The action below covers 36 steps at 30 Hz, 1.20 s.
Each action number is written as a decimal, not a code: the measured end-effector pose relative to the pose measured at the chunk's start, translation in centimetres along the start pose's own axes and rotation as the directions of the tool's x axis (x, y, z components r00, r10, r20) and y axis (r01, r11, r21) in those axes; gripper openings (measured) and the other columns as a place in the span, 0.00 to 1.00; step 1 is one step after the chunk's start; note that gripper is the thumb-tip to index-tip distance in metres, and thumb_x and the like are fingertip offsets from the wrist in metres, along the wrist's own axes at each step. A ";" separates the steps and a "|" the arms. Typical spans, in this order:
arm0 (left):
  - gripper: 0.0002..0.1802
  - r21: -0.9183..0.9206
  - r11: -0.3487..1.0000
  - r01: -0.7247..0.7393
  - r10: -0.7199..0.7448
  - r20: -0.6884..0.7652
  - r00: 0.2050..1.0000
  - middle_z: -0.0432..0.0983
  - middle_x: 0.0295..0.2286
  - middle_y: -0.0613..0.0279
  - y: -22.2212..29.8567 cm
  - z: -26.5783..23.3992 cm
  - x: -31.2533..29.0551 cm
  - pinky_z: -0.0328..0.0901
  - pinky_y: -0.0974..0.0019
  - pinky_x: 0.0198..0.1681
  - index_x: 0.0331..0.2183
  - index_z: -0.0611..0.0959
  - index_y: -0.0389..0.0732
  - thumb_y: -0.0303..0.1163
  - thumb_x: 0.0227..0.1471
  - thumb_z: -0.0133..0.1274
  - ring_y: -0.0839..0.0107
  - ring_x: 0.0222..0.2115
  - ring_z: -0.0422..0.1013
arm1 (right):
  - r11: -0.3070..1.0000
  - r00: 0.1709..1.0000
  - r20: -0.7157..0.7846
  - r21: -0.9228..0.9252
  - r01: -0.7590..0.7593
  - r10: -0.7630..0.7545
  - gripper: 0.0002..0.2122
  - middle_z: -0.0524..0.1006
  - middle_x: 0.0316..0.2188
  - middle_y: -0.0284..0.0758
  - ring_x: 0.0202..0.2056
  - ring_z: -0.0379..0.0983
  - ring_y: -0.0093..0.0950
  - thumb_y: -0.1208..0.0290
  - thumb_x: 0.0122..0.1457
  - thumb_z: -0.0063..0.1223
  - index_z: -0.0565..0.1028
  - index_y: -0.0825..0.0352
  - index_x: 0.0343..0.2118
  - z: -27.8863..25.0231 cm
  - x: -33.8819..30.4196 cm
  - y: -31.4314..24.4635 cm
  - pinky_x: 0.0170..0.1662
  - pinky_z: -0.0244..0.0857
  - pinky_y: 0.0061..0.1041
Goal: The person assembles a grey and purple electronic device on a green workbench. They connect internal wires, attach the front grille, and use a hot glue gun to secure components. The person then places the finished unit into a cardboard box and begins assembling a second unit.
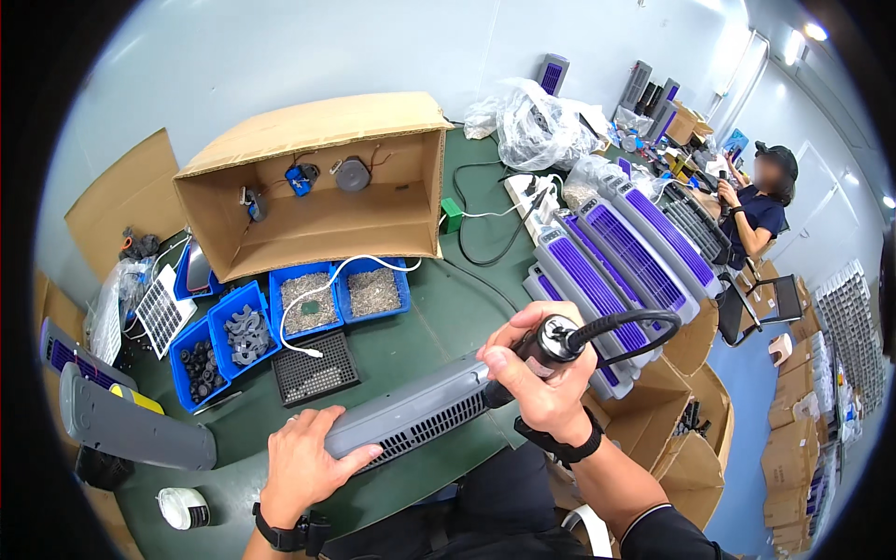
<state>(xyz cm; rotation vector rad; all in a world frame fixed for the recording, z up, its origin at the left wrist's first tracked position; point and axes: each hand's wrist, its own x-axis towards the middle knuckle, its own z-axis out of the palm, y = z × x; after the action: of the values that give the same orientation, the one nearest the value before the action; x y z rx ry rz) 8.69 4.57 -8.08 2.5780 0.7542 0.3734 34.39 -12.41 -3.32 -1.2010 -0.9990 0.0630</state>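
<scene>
Pale walls (pixel 308 56) bend round a green tabletop (pixel 431 329), with an open carton (pixel 308 131) at upper centre-left and blue bins (pixel 378 315) of small parts below it. At the lower centre of the frame a grey housing (pixel 411 401) with a slotted side lies slantwise along the tabletop's near edge. The left hand (pixel 303 462) clasps its left end, thumb set apart from the fingers; the right hand (pixel 551 401) is wrapped round a corded black driver (pixel 558 338), nose down at the housing's right end. The step in hand looks to be driving a fastener there, and the move seems to call for a straight tool, steady downward pressure and a firm left hand. The driver's bit and whatever it meets are hidden by its own body, so whether a screw is seated cannot be told. The pieces in the two gritty-looking bins are too small to identify. Stacked purple-and-grey units (pixel 635 243) partly cover one another at right, and what the co-worker (pixel 758 210) at upper right handles is unclear.
</scene>
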 end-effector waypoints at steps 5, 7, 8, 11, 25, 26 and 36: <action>0.38 0.012 1.000 0.007 -0.007 0.001 1.000 0.83 0.35 0.50 0.3 0.0 0.0 0.74 0.51 0.40 0.43 0.87 0.37 0.60 0.42 0.71 0.50 0.36 0.81 | 0.991 1.000 0.002 0.129 0.017 -0.018 0.18 0.81 0.27 0.38 0.24 0.74 0.16 0.87 0.57 0.66 0.69 0.71 0.47 -0.4 0.0 0.4 0.26 0.64 0.16; 0.36 0.013 1.000 0.017 -0.017 0.009 1.000 0.84 0.35 0.51 0.6 -0.2 0.1 0.74 0.52 0.40 0.43 0.87 0.38 0.58 0.42 0.72 0.50 0.36 0.81 | 0.996 1.000 0.027 0.087 -0.006 0.003 0.16 0.78 0.25 0.40 0.24 0.77 0.25 0.84 0.59 0.63 0.67 0.71 0.45 -0.7 -0.1 0.0 0.32 0.73 0.28; 0.36 0.012 1.000 0.017 -0.017 0.009 1.000 0.84 0.35 0.51 0.7 -0.3 0.1 0.74 0.52 0.40 0.43 0.87 0.38 0.58 0.42 0.72 0.50 0.36 0.81 | 0.998 0.999 0.038 0.066 -0.018 0.016 0.15 0.76 0.24 0.40 0.24 0.78 0.29 0.83 0.60 0.61 0.67 0.71 0.45 -0.9 -0.2 0.0 0.34 0.78 0.34; 0.38 0.017 1.000 -0.001 0.002 -0.014 1.000 0.83 0.35 0.51 0.4 0.1 -0.1 0.74 0.51 0.39 0.43 0.87 0.38 0.61 0.41 0.71 0.50 0.35 0.81 | 0.985 0.999 -0.006 0.166 0.044 -0.044 0.17 0.81 0.27 0.38 0.25 0.76 0.18 0.86 0.56 0.67 0.70 0.70 0.45 -0.5 -0.4 0.7 0.27 0.67 0.17; 0.41 0.029 0.995 0.098 -0.102 0.161 0.982 0.84 0.38 0.43 2.7 -0.5 0.2 0.73 0.47 0.45 0.49 0.83 0.36 0.65 0.51 0.64 0.43 0.40 0.80 | 0.923 0.998 0.002 0.380 0.064 -0.069 0.17 0.79 0.25 0.45 0.27 0.79 0.33 0.81 0.61 0.58 0.65 0.72 0.50 1.1 0.1 -5.2 0.39 0.78 0.37; 0.42 0.014 0.992 0.122 -0.122 0.220 0.968 0.84 0.39 0.41 3.0 -0.7 0.5 0.73 0.46 0.46 0.49 0.82 0.35 0.65 0.51 0.64 0.43 0.40 0.80 | 0.918 0.999 0.007 0.394 0.037 -0.044 0.17 0.79 0.26 0.44 0.27 0.79 0.33 0.82 0.61 0.58 0.65 0.72 0.49 1.9 -0.5 -5.4 0.39 0.78 0.37; 0.51 -0.022 0.999 0.039 -0.035 0.171 0.985 0.82 0.38 0.35 2.3 -0.1 0.4 0.74 0.45 0.42 0.59 0.71 0.34 0.65 0.50 0.65 0.40 0.38 0.81 | 0.936 0.991 0.073 0.344 0.081 -0.113 0.19 0.79 0.29 0.46 0.31 0.81 0.33 0.86 0.58 0.61 0.66 0.73 0.49 5.0 -2.5 -3.0 0.38 0.78 0.33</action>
<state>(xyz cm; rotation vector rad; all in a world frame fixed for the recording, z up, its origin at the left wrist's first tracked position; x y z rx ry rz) 10.05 3.08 -6.82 2.5290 0.7295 0.1477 28.22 -11.19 -2.43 -0.8364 -1.0769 0.2071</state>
